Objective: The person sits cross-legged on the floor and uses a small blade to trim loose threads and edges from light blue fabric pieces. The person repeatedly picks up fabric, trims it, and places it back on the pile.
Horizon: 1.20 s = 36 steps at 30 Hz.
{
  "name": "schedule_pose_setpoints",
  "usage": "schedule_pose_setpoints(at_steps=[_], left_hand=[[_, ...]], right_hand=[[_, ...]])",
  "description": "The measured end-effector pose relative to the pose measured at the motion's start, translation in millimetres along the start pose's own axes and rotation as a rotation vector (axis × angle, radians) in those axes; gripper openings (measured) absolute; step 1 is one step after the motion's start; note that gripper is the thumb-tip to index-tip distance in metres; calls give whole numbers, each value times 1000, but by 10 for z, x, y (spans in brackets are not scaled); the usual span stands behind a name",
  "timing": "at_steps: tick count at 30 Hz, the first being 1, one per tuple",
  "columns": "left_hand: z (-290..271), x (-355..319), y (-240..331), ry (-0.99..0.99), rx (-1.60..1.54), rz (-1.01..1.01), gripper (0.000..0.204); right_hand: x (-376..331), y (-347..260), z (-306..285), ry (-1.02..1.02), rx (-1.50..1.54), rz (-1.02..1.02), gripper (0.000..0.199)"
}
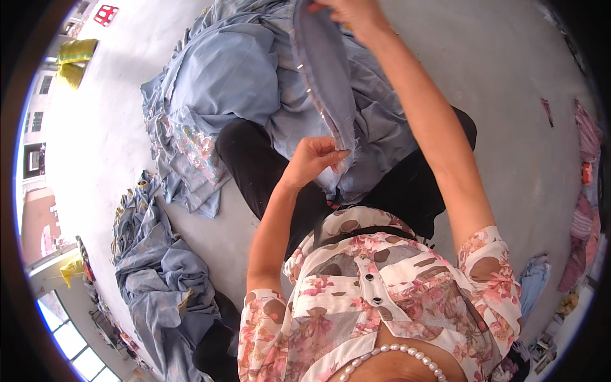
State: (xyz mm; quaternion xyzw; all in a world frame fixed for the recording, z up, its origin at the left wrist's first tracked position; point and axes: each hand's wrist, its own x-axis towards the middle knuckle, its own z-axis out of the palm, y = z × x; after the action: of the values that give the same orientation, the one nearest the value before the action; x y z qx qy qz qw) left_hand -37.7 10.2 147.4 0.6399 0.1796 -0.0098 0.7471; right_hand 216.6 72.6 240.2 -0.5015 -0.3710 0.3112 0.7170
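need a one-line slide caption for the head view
Left hand and right hand hold blue-grey cloth between them, similar fabric heaped on the floor.

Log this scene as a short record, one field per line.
Left hand: pinching the edge of a blue-grey cloth
Right hand: holding the same cloth farther out, near the picture's top edge
Cloth: stretches between both hands, shiny specks along one edge
In front: large blue-grey fabric heap
To the left: second heap on the pale floor
Far left: yellow bundles

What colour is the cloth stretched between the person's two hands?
The cloth is greyish blue, with shiny spots along one edge; the head view shows it best.
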Motion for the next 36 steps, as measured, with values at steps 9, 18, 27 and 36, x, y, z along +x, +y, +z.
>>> schedule_pose_setpoints(at_steps=[9, 18, 27, 36], left_hand=[[31, -219, -418, 401, -801, 200, 11], [139, -75, -537, 465, -1003, 403, 15], [213, -51, -463, 457, -954, 397, 13], [282, -10, -483, 448, -953, 382, 14]], right_hand=[[-1776, 301, 97, -157, -753, -66, 23], [-2438, 364, -83, -43, -592, 178, 22], [-2422, 487, -6, -56, -582, 127, 21], [-2448, 569, 6, 14, -581, 59, 22]])
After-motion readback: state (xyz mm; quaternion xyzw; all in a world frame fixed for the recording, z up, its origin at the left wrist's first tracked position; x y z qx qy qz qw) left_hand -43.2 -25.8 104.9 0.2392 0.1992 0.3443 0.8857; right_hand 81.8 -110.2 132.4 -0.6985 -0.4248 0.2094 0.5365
